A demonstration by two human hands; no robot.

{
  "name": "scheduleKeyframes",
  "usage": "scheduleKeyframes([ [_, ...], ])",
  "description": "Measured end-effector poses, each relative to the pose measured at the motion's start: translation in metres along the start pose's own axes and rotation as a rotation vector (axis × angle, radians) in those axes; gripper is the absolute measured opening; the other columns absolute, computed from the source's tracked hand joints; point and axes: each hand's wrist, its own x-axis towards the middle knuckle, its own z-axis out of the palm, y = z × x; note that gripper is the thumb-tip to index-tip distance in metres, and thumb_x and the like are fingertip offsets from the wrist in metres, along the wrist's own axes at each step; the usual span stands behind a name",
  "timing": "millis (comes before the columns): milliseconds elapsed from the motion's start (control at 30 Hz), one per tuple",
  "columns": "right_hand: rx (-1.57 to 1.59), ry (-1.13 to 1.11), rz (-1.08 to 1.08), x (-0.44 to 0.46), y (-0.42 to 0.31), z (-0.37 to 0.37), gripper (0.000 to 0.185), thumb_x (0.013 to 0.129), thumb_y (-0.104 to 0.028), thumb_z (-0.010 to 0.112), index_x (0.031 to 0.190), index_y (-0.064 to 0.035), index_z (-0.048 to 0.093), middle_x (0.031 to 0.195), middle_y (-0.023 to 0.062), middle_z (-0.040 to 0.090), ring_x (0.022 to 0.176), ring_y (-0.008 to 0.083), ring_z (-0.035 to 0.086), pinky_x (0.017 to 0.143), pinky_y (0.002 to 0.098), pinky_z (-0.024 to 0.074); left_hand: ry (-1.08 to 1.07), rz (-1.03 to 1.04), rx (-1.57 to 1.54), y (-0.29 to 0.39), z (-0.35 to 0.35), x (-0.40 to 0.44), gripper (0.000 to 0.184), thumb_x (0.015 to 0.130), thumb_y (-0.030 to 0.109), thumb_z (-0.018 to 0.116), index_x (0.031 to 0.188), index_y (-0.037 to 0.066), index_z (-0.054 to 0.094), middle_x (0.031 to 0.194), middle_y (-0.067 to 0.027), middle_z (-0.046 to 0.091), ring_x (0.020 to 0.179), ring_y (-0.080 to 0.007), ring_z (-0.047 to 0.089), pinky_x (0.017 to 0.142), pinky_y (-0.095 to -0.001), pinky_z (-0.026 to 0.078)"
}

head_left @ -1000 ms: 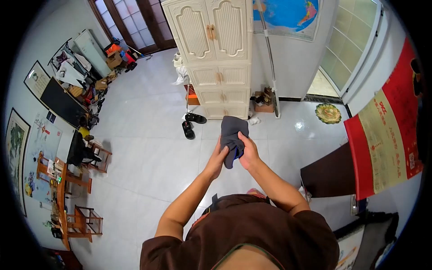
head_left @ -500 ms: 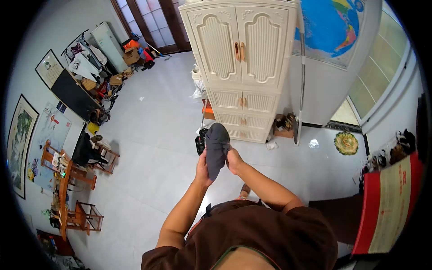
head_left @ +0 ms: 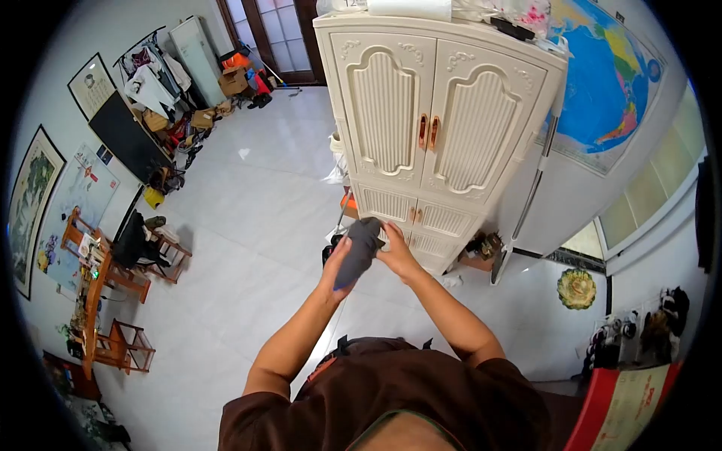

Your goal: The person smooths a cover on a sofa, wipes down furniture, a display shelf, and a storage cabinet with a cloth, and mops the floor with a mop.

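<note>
A dark grey folded cloth is held up between my two hands, in front of the lower doors of a cream cabinet. My left hand grips its lower left side, with the thumb along the edge. At the cloth's upper right, my right hand has its fingertips pressed on the edge. A small bluish strip shows at the cloth's bottom end. Black shoes on the floor are partly hidden behind the cloth and my left hand.
The cabinet stands close in front, with a mop and a box of shoes to its right. Wooden chairs and a table line the left wall. A shoe rack is at the right.
The view has turned right and moved closer to the cabinet. The cloth has been folded more compactly and now tilts to the right at its top. Both hands still hold it.
</note>
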Motion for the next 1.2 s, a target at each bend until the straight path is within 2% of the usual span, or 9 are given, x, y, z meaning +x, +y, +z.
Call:
scheduleKeyframes([
  [33,0.029,-0.007,0.007,0.008,-0.011,-0.008,0.072,0.084,-0.019,0.070,0.145,-0.0064,0.035,0.151,0.0216,0.027,0.141,0.0338,0.028,0.115,0.0398,0.0242,0.086,0.078,0.130,0.010,0.006,0.011,0.051,0.096,0.043,0.054,0.136,0.013,0.047,0.114,-0.0093,0.064,0.100,-0.0193,0.060,0.080,-0.0311,0.050],
  [200,-0.323,0.415,-0.319,0.066,-0.067,-0.079,0.057,0.088,-0.022,0.066,0.139,-0.0070,0.046,0.150,0.0213,0.032,0.140,0.0364,0.028,0.115,0.0435,0.0236,0.271,0.528,0.410,0.135,0.023,0.087,0.062,0.095,0.041,0.058,0.144,0.010,0.038,0.128,-0.0103,0.056,0.110,-0.0211,0.059,0.090,-0.0322,0.051],
  [333,-0.695,0.884,-0.566,0.117,-0.160,-0.152,0.054,0.090,-0.025,0.063,0.138,-0.0067,0.047,0.148,0.0224,0.034,0.137,0.0381,0.032,0.113,0.0463,0.0267,0.201,1.044,0.525,0.252,0.085,0.155,0.044,0.099,0.022,0.053,0.139,0.007,0.044,0.127,-0.0086,0.055,0.107,-0.0151,0.056,0.087,-0.0271,0.047],
  [433,-0.855,1.060,-0.765,0.154,-0.206,-0.193,0.053,0.091,-0.028,0.060,0.140,-0.0100,0.047,0.148,0.0176,0.036,0.137,0.0360,0.032,0.112,0.0478,0.0248,0.105,1.105,0.689,0.300,0.084,0.247,0.039,0.099,0.018,0.052,0.135,0.003,0.048,0.127,-0.0121,0.056,0.113,-0.0209,0.054,0.098,-0.0302,0.041],
  [667,-1.280,1.333,-0.606,0.205,-0.208,-0.230,0.054,0.093,-0.035,0.056,0.143,-0.0185,0.044,0.151,0.0069,0.034,0.142,0.0318,0.024,0.112,0.0591,0.0121,0.174,1.182,1.024,0.227,0.017,0.301,0.035,0.098,0.015,0.051,0.128,-0.003,0.051,0.125,-0.0214,0.056,0.118,-0.0352,0.053,0.102,-0.0394,0.039],
  [800,-1.310,1.329,-0.684,0.211,-0.219,-0.236,0.052,0.093,-0.035,0.056,0.142,-0.0210,0.046,0.148,0.0046,0.040,0.141,0.0298,0.027,0.111,0.0596,0.0117,0.142,0.845,0.903,0.184,-0.041,0.301,0.039,0.100,0.018,0.048,0.132,-0.003,0.048,0.126,-0.0148,0.057,0.116,-0.0239,0.053,0.101,-0.0330,0.039],
  [900,-1.321,1.342,-0.645,0.224,-0.228,-0.240,0.046,0.092,-0.033,0.058,0.136,-0.0220,0.051,0.138,0.0043,0.049,0.136,0.0272,0.036,0.111,0.0582,0.0141,0.209,0.684,0.709,0.207,-0.004,0.275,0.040,0.100,0.020,0.048,0.134,-0.002,0.047,0.126,-0.0145,0.056,0.117,-0.0222,0.053,0.101,-0.0320,0.039],
  [1033,-1.294,1.414,-0.670,0.233,-0.226,-0.236,0.041,0.091,-0.033,0.059,0.130,-0.0212,0.055,0.130,0.0044,0.053,0.132,0.0268,0.040,0.111,0.0567,0.0180,0.009,1.060,0.521,0.270,0.065,0.286,0.036,0.099,0.018,0.048,0.131,0.000,0.050,0.125,-0.0159,0.056,0.114,-0.0265,0.053,0.100,-0.0336,0.038],
  [1200,-1.318,1.422,-0.651,0.231,-0.226,-0.235,0.038,0.091,-0.034,0.059,0.127,-0.0200,0.057,0.128,0.0054,0.053,0.130,0.0267,0.041,0.110,0.0550,0.0212,0.187,1.579,0.949,0.286,0.107,0.290,0.047,0.090,0.013,0.063,0.133,0.005,0.048,0.129,-0.0219,0.046,0.117,-0.0378,0.047,0.103,-0.0400,0.036],
])
